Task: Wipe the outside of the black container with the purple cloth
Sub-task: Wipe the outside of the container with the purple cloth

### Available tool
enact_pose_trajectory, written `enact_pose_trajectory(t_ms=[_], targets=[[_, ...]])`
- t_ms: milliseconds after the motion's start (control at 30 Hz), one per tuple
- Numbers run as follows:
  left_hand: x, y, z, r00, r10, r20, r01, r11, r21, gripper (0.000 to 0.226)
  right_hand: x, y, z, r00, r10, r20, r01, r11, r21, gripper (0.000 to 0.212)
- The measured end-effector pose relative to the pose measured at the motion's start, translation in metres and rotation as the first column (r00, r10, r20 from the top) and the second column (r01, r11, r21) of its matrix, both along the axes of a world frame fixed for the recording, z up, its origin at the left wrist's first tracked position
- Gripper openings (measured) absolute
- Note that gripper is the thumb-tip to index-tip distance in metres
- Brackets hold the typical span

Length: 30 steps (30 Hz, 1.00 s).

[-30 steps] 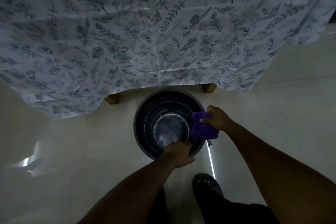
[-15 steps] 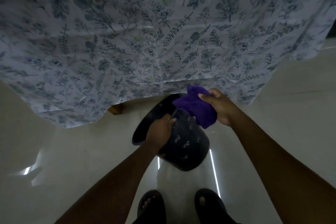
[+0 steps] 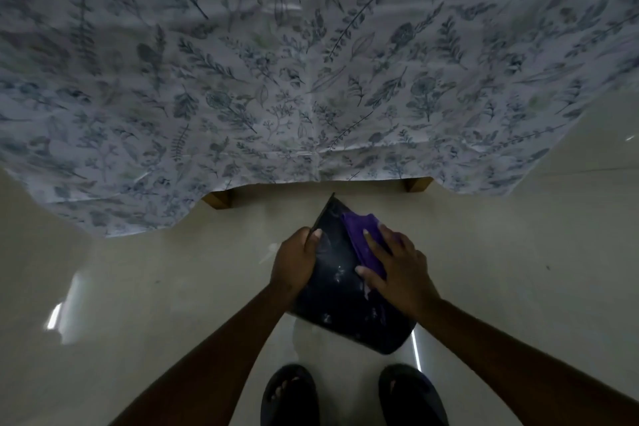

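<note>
1. Your right hand lies flat with fingers spread, pressing the purple cloth against the side wall of the black container. It presses rather than grips; the cloth is pinned under the palm and fingers.

2. Your left hand is clenched on the container's rim at its left edge, thumb over the lip, and holds the container tipped off the floor, mouth pointing far and away from you, base toward your feet.

3. The container hangs in the air in front of you, above the pale floor and just far of your two sandalled feet. Its outer wall shows pale smears and specks, most of them near the base and not yet under the cloth.

4. Handling, as a judgement: held by one hand at the rim, the container looks light. The wall seems stiff and smooth, so it may turn or slip under hard rubbing. Keep the rim grip firm and push toward that hand. The cloth is soft and bunches; spread it out before each stroke.

5. To reach the hidden far side you will likely need to rotate the container by shifting the rim hold.

6. Around you: a leaf-printed tablecloth hangs down on the far side, with two wooden table legs showing under its hem. The container's mouth is near that hem but apart from it. The light is dim, so fine dirt is hard to judge.
</note>
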<state>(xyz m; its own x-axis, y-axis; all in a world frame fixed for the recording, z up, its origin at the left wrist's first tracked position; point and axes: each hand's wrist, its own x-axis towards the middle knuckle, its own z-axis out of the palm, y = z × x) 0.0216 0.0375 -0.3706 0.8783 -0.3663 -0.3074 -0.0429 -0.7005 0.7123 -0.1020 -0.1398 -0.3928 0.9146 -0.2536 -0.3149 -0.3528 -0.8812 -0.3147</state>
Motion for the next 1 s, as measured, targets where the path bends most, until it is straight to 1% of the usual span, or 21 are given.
enact_pose_trajectory(t_ms=[67,167,233,267,300,333,367,400,433,467,533,600,667,700,767,833,867,900,933,967,1000], targets=[[-0.003,0.006,-0.009,0.999,0.03,0.025,-0.03,1.0,-0.009,0.038,-0.004,0.007,-0.009,0.997,0.055,0.05,-0.051,0.996,-0.073,0.071],[-0.007,0.015,-0.019,0.997,0.048,0.064,-0.048,0.999,0.002,0.039,0.011,0.012,-0.015,0.981,0.118,0.157,-0.093,0.983,-0.157,0.064],[-0.008,0.018,-0.021,0.997,0.044,0.068,-0.043,0.999,-0.005,0.041,0.03,0.009,-0.018,0.971,0.132,0.2,-0.103,0.983,-0.151,0.063],[-0.008,0.018,-0.021,0.996,0.042,0.074,-0.042,0.999,-0.004,0.042,0.04,0.003,-0.018,0.979,0.08,0.187,-0.063,0.994,-0.094,0.061],[-0.008,0.017,-0.022,0.996,0.047,0.08,-0.046,0.999,-0.005,0.042,0.048,-0.005,-0.019,0.991,-0.022,0.131,0.017,0.999,0.036,0.058],[-0.008,0.017,-0.02,0.995,0.057,0.076,-0.056,0.998,-0.006,0.042,0.05,-0.011,-0.02,0.989,-0.133,0.057,0.12,0.974,0.192,0.053],[-0.009,0.017,-0.02,0.995,0.069,0.068,-0.068,0.998,-0.009,0.04,0.046,-0.017,-0.022,0.979,-0.205,-0.011,0.199,0.936,0.292,0.048],[-0.009,0.017,-0.018,0.995,0.08,0.061,-0.08,0.997,-0.01,0.038,0.037,-0.021,-0.024,0.971,-0.235,-0.036,0.234,0.919,0.318,0.045],[-0.01,0.016,-0.017,0.994,0.087,0.06,-0.086,0.996,-0.01,0.036,0.024,-0.022,-0.026,0.973,-0.229,-0.005,0.222,0.936,0.273,0.046],[-0.009,0.015,-0.017,0.994,0.092,0.061,-0.092,0.996,-0.008,0.036,0.009,-0.017,-0.027,0.979,-0.202,0.037,0.192,0.965,0.181,0.051],[-0.006,0.011,-0.018,0.994,0.095,0.059,-0.095,0.995,-0.003,0.037,-0.02,0.007,-0.027,0.993,-0.079,0.083,0.08,0.997,-0.016,0.062],[-0.005,0.008,-0.018,0.995,0.084,0.051,-0.084,0.996,-0.001,0.037,-0.031,0.035,-0.018,0.995,-0.021,0.093,0.03,0.995,-0.092,0.065],[-0.006,0.01,-0.017,0.996,0.068,0.059,-0.068,0.998,0.0,0.037,-0.016,0.039,-0.016,0.99,0.017,0.14,-0.002,0.995,-0.102,0.06],[-0.007,0.012,-0.017,0.996,0.067,0.065,-0.067,0.998,0.001,0.037,-0.002,0.033,-0.02,0.983,0.019,0.183,-0.005,0.997,-0.073,0.057],[-0.008,0.012,-0.015,0.996,0.063,0.065,-0.064,0.998,0.004,0.036,0.028,0.015,-0.022,0.978,-0.053,0.2,0.039,0.996,0.078,0.058],[-0.006,0.009,-0.014,0.996,0.062,0.063,-0.063,0.998,0.01,0.032,0.043,-0.005,-0.027,0.978,-0.16,0.136,0.118,0.954,0.275,0.057],[-0.005,0.007,-0.013,0.996,0.064,0.067,-0.065,0.998,0.013,0.03,0.041,-0.012,-0.03,0.978,-0.184,0.098,0.144,0.935,0.323,0.055],[-0.004,0.005,-0.012,0.995,0.067,0.07,-0.068,0.998,0.012,0.029,0.033,-0.015,-0.034,0.978,-0.191,0.085,0.154,0.933,0.326,0.054],[-0.003,0.003,-0.013,0.995,0.07,0.072,-0.071,0.997,0.012,0.029,0.021,-0.015,-0.038,0.977,-0.197,0.083,0.166,0.944,0.286,0.057],[-0.002,0.002,-0.013,0.995,0.072,0.072,-0.073,0.997,0.013,0.029,0.007,-0.009,-0.039,0.978,-0.185,0.094,0.163,0.966,0.202,0.06],[-0.002,0.002,-0.014,0.995,0.069,0.071,-0.07,0.997,0.019,0.028,-0.005,0.003,-0.036,0.984,-0.122,0.128,0.112,0.99,0.085,0.063]])
